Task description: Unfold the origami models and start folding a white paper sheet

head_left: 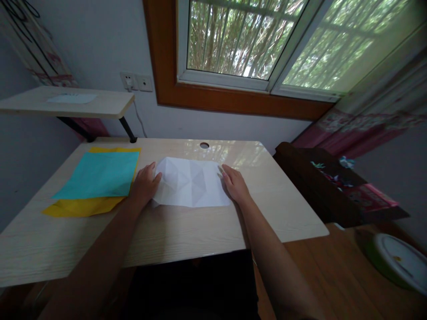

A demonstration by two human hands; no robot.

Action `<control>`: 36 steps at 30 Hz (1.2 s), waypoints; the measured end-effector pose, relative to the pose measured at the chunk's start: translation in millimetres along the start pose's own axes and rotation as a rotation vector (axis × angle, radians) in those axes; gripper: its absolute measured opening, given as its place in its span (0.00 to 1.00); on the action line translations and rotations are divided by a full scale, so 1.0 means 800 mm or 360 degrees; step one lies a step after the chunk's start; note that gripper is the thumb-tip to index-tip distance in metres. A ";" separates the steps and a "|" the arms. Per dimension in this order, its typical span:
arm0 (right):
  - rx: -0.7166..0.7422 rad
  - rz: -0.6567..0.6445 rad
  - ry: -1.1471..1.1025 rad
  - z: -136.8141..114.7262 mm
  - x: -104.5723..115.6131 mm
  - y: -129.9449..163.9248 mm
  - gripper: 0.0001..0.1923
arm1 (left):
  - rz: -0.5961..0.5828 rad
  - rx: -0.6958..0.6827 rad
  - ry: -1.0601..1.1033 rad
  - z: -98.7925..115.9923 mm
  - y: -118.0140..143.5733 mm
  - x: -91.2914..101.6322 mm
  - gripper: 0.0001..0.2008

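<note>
A white sheet of paper [190,183], crossed by several fold creases, lies in front of me on the pale wooden table [200,231]. Its lower left corner lifts slightly. My left hand [144,183] grips the left edge, with the thumb over the paper and the other fingers partly hidden. At the opposite edge, my right hand [235,183] holds the sheet between thumb and fingers. To the left of my left hand lies a turquoise sheet [100,174] on top of a yellow sheet [85,207].
A raised shelf [110,101] on black legs stands at the back left, bearing a paper [71,98]. Near the table's back edge is a round cable hole [204,145]. A dark brown cabinet [300,178] and a white-and-green round container [400,255] stand to the right.
</note>
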State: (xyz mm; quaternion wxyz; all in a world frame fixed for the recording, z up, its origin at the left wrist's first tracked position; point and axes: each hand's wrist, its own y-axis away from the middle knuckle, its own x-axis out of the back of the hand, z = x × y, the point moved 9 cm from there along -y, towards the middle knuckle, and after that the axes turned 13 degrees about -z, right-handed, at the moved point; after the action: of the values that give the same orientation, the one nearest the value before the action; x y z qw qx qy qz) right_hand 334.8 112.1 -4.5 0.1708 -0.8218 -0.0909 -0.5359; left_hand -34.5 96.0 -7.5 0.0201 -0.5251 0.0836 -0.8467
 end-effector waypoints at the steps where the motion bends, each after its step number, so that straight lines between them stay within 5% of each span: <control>1: 0.0025 0.0022 -0.0024 -0.001 0.002 0.001 0.27 | -0.0003 -0.0005 -0.0006 0.000 0.000 0.000 0.26; 10: 0.0141 -0.0078 0.0201 -0.029 0.001 0.008 0.28 | -0.0046 -0.0035 -0.0026 -0.002 -0.003 -0.005 0.30; 19: 0.0211 -0.0235 0.0357 -0.047 -0.005 0.012 0.21 | -0.0116 0.0187 0.0385 -0.004 0.001 0.008 0.35; 23: 0.0436 -0.0297 0.0293 -0.074 -0.005 0.016 0.18 | -0.0128 0.0208 0.0394 -0.002 0.000 0.007 0.33; 30: 0.0688 -0.0432 0.0191 -0.119 -0.020 0.013 0.19 | 0.0019 -0.0139 -0.0330 0.035 0.005 0.008 0.28; 36: 0.0577 -0.0430 0.0519 -0.157 -0.025 -0.003 0.17 | -0.0381 -0.0545 -0.0598 0.102 0.019 -0.037 0.23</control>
State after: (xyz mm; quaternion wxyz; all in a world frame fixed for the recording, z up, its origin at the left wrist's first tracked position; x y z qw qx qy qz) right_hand 218.9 67.2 23.9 0.2543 -0.6613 -0.2653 -0.6539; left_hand 50.7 74.6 -0.7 -0.1539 -0.6747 0.1578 -0.7045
